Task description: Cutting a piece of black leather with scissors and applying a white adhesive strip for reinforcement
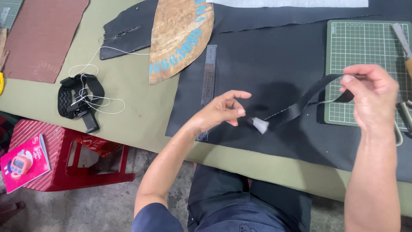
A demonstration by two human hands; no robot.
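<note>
A long black strap [302,103] stretches in the air between my two hands, above a black leather sheet [266,73] on the table. My right hand [372,96] pinches the strap's far end over a green cutting mat [365,43]. My left hand [221,111] holds the near end, where a small white blurred piece [260,125] shows at the fingertips. A thin pale thread runs along the strap.
A steel ruler [209,81] lies on the leather by my left hand. A curved cork-like piece [178,36] and brown sheet [40,36] sit further back. A black strapped buckle with white thread [80,101] lies left. A red stool [64,154] stands below the table edge.
</note>
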